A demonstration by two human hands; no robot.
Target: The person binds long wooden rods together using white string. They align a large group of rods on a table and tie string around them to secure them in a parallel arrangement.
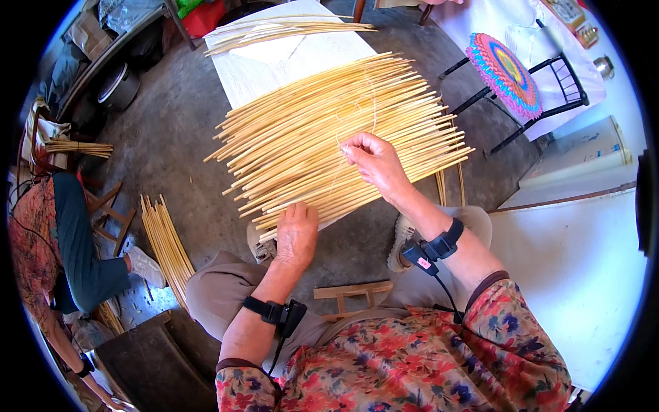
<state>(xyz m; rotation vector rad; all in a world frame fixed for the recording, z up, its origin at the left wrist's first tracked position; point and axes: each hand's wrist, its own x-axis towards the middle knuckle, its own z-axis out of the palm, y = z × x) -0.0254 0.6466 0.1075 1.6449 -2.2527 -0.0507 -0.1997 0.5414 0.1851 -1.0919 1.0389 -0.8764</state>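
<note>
A wide mat of straw-coloured reed stalks [322, 130] lies side by side across a pale board [254, 79]. At the mat's near edge, my left hand [298, 230] rests on the nearest stalks with its fingers curled over them. My right hand [374, 161] is above the middle of the mat, thumb and fingers pinched on a thin white string [375, 113]. The string loops away over the stalks toward the far side. Part of it is too fine to follow against the reeds.
More loose stalks [288, 31] lie at the board's far end. A bundle of reeds [165, 240] leans by my left knee. Another person [89, 240] sits at the left. A black chair with a colourful round cushion [504, 75] stands at the right, near a white surface [576, 275].
</note>
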